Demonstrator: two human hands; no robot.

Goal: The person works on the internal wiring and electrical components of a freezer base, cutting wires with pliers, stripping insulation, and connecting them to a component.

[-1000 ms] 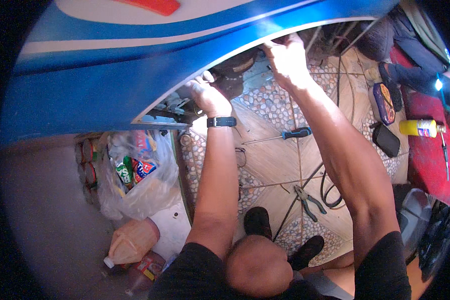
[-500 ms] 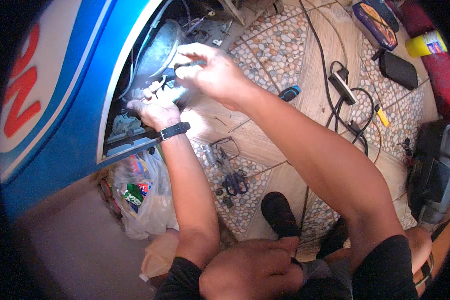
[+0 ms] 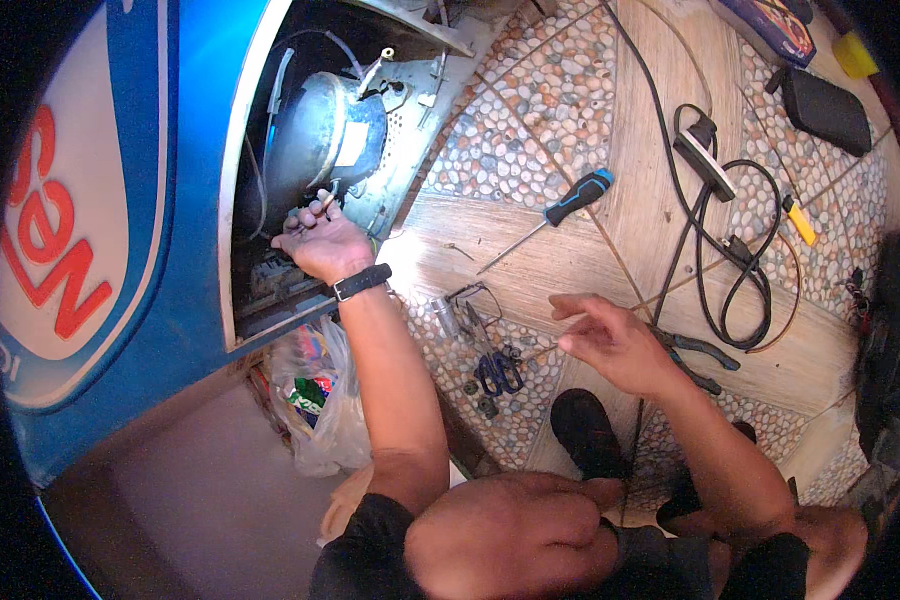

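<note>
Floor tiles (image 3: 650, 130), pebble & wood-look, run under everything; dark shoe (image 3: 585, 430) & bent knees nearest. Clear plastic bag (image 3: 335, 430) w/ bright wrappers sits just L of L forearm. R hand (image 3: 610, 345) hangs over floor, nothing in it, thumb & fingers spread; it hides part of pliers (image 3: 710, 348) lying behind. Dark-handled scissors (image 3: 498, 368) & metal socket (image 3: 445, 316) lie btwn the two forearms. Farther out: blue/black screwdriver (image 3: 575, 197), tip toward cabinet; then power strip (image 3: 705, 167) w/ tangled black cables, yellow cutter (image 3: 799, 221) beside them, black case (image 3: 827, 112) beyond.

Blue cabinet (image 3: 195, 200) fills L side, its cavity lit; lower frame edge runs by L wrist, strapped in black. L hand (image 3: 325, 245) is inside, palm up, fingers curled, blocking view of parts below. Dark rounded compressor (image 3: 315, 130) is just past those fingertips, at cavity's far end, pale label on it & pipe stub on top. Can't tell if L fingers touch it or pinch anything small.
</note>
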